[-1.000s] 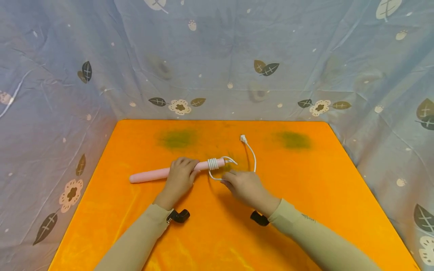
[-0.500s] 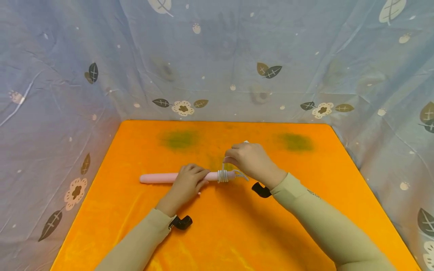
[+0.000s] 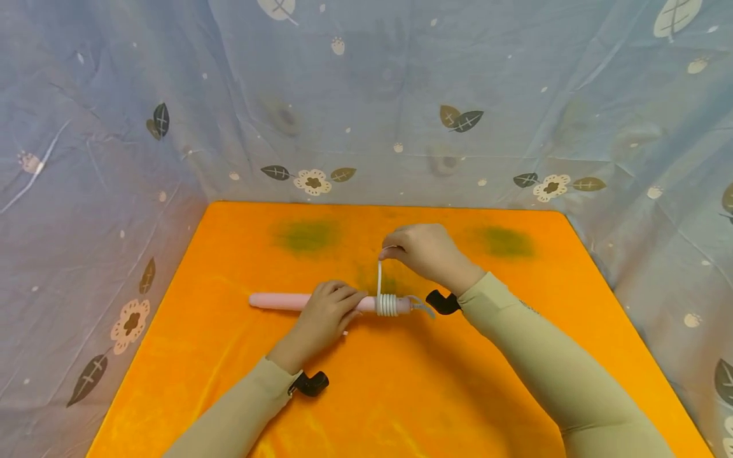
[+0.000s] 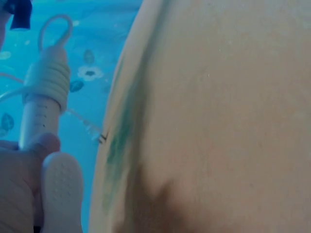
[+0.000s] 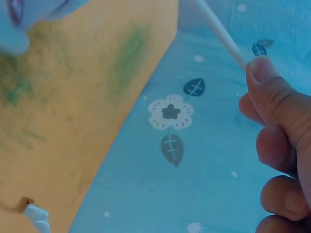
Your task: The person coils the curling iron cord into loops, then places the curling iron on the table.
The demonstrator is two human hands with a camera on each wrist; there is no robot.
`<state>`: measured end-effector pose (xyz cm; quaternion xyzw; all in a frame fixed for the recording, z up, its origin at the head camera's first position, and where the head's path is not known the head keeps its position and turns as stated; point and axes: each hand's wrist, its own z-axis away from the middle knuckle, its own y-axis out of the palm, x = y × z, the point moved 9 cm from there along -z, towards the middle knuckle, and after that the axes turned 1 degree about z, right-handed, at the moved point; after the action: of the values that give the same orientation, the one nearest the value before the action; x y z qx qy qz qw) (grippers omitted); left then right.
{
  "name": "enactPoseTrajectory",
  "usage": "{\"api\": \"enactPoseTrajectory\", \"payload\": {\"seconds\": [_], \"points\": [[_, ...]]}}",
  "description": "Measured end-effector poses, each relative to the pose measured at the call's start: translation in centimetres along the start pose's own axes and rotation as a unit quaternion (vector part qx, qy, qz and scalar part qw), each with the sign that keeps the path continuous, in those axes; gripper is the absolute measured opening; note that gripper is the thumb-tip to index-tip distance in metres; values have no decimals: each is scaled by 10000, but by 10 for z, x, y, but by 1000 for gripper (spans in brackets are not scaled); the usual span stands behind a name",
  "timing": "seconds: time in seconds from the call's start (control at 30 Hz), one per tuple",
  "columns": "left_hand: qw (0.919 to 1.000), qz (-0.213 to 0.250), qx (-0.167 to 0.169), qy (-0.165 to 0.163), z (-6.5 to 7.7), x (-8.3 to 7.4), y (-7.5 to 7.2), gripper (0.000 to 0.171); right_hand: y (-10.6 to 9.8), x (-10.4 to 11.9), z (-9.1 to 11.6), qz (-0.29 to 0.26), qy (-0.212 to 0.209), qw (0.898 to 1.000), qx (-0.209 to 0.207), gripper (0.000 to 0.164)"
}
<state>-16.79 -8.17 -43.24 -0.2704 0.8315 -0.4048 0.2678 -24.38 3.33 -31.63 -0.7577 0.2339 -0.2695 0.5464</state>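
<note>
Over the middle of the orange desk [image 3: 401,388], we see a pink wand [image 3: 280,301] with its cord [image 3: 379,278] coiled round one end.
Both hands full: our left hand [image 3: 326,313] grips the wand mid-length, our right hand [image 3: 431,254] pinches the raised cord between thumb and forefinger, other fingers curled. We can't tell if the wand touches the desk. Risks, we judge: slack from the right could loosen the coils [image 3: 387,305] or let them slip off the end; a hard pull could twist the wand in our grip; the loose plug [image 5: 36,216] could swing and snag. Wand smooth, slim, round-tipped; cord white, rubbery-looking, in snug side-by-side rings; lever [image 4: 62,194] paddle-shaped, dotted; desk top plush-looking, green smudges [image 3: 306,235].
</note>
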Motion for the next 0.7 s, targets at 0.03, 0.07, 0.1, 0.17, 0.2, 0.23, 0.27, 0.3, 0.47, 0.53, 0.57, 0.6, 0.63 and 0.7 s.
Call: {"api": "enactPoseTrajectory", "payload": {"seconds": [0.03,0.07,0.1,0.17,0.2,0.23,0.27,0.3,0.47,0.53,0.57,0.6,0.63,0.7], "points": [[10000,-18,-37,66,0,-1,-1,33,1,-4,0,-128,87,9999,53,15],[9999,-7,-89,144,1,-2,-3,34,2,-7,0,-267,171,9994,98,15],[9997,5,-139,224,0,-3,-5,34,3,-11,0,-407,255,9988,126,16],[9991,24,-231,364,-1,-5,-9,35,6,-21,0,-696,449,9964,157,18],[9987,13,-278,427,-2,-6,-11,35,7,-26,1,-814,541,9951,143,18],[9984,15,-321,460,-4,-7,-14,36,9,-30,2,-930,614,9937,118,19],[9980,47,-382,496,-6,-7,-17,37,10,-35,3,-1022,667,9925,79,19],[9978,80,-434,502,-7,-7,-19,37,12,-39,5,-1117,711,9912,54,19],[9959,229,-743,469,-11,-4,-32,37,30,-56,12,-1639,1032,9810,136,21],[9955,254,-809,435,-12,-3,-37,36,44,-61,17,-1856,1206,9748,262,24],[9953,258,-833,416,-13,-2,-40,36,52,-63,20,-1976,1289,9712,322,24],[9952,259,-858,398,-14,-2,-42,36,61,-64,23,-2089,1343,9680,360,25],[9950,259,-888,384,-15,-1,-44,36,68,-64,27,-2189,1425,9644,421,25],[9946,270,-938,341,-16,1,-47,35,81,-62,33,-2389,1550,9571,542,24]]}}
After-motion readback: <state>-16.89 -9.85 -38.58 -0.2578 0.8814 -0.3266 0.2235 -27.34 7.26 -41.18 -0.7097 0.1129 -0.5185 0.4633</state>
